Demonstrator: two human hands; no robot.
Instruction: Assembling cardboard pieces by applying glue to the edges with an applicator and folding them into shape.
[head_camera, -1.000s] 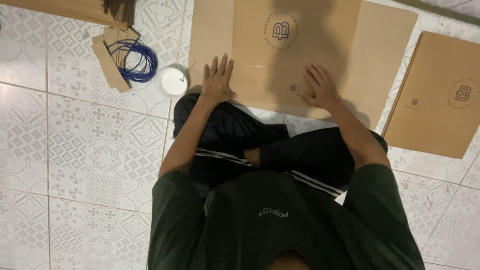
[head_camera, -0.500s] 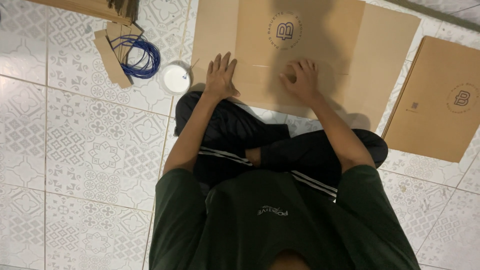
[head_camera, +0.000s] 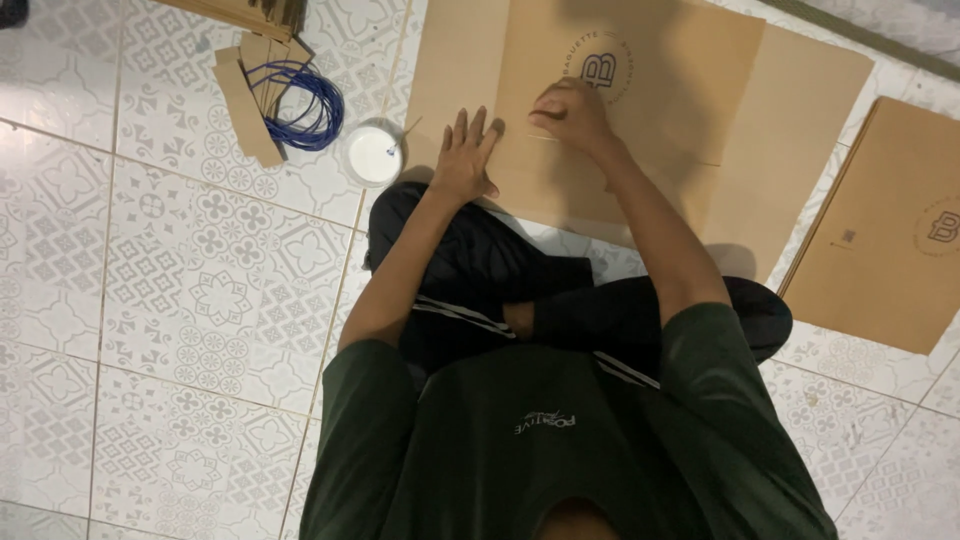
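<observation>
Looks like a home floor used as a small packaging workspace. We sit cross-legged on patterned white tiles (head_camera: 170, 290), no bench or table in sight. Flat brown cardboard sheets (head_camera: 640, 110) with a round printed logo lie spread out, another stack (head_camera: 880, 240) off to the side. Cardboard strips (head_camera: 245, 95), a blue cord coil (head_camera: 305, 105) and a small white tub (head_camera: 373, 155) sit nearby.
</observation>
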